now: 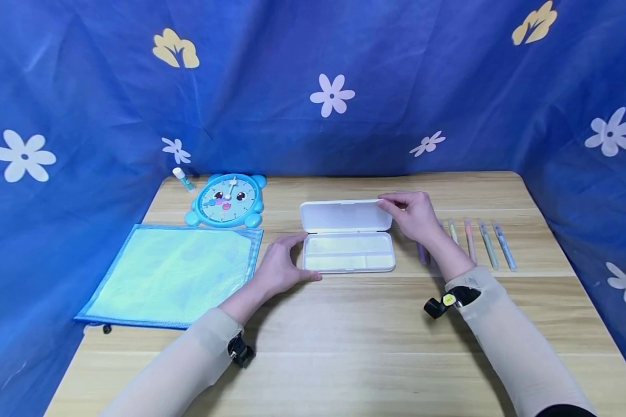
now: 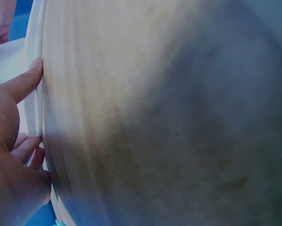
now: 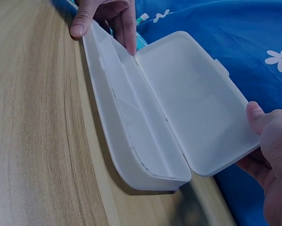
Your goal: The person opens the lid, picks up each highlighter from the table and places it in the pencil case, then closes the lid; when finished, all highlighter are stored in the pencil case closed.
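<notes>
A white plastic pencil case [image 1: 339,246] stands on the table with its lid [image 1: 344,215] raised. Inside, the tray is split by low dividers and holds nothing. My left hand [image 1: 279,269] grips the left end of the case, thumb at the front edge and fingers at the back corner. The right hand [image 1: 414,217] pinches the lid's right end, with the thumb [image 3: 255,115] on the inner face and the other fingers behind it. In the left wrist view, the left thumb [image 2: 30,80] presses along the case's edge.
Several pens [image 1: 504,247] lie side by side at the right, some partly hidden by the right forearm. To the left lies a blue-edged mesh pouch [image 1: 172,275]. Behind it are a blue toy clock [image 1: 226,200] and a glue stick [image 1: 183,179]. A blue curtain [image 1: 271,116] hangs behind the table.
</notes>
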The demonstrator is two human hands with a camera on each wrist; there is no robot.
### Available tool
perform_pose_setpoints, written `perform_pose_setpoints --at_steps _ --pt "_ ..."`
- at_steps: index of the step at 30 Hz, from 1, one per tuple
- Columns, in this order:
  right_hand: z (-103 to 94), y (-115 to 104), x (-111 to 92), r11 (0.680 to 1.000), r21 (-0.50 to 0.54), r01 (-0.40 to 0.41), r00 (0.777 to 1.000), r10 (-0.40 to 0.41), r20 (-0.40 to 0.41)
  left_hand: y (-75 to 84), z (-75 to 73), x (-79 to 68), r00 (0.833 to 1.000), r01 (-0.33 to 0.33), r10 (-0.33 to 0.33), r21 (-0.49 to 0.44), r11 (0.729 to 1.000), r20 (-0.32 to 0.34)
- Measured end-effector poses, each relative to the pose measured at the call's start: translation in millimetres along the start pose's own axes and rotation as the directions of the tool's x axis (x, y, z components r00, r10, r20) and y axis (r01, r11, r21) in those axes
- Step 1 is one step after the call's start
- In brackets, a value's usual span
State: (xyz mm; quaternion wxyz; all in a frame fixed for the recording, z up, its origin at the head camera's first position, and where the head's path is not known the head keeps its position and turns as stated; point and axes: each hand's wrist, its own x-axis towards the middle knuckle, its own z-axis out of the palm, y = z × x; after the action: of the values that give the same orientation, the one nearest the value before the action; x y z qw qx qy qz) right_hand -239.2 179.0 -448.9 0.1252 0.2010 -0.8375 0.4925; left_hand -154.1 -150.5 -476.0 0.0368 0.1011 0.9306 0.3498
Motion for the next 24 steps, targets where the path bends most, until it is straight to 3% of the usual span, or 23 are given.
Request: perform_pose_setpoints --at_steps 14,24 --pt "-1.8 3 5 0.991 0.004 -0.137 0.988 0.136 0.069 -1.9 1.3 1.0 1.0 0.025 -0.025 -0.048 0.999 0.001" --pt "4.8 9 11 0.979 0.01 -0.205 0.976 0.204 0.075 -2.9 2.3 -1.3 0.999 0.038 -0.038 -0.064 0.997 0.001"
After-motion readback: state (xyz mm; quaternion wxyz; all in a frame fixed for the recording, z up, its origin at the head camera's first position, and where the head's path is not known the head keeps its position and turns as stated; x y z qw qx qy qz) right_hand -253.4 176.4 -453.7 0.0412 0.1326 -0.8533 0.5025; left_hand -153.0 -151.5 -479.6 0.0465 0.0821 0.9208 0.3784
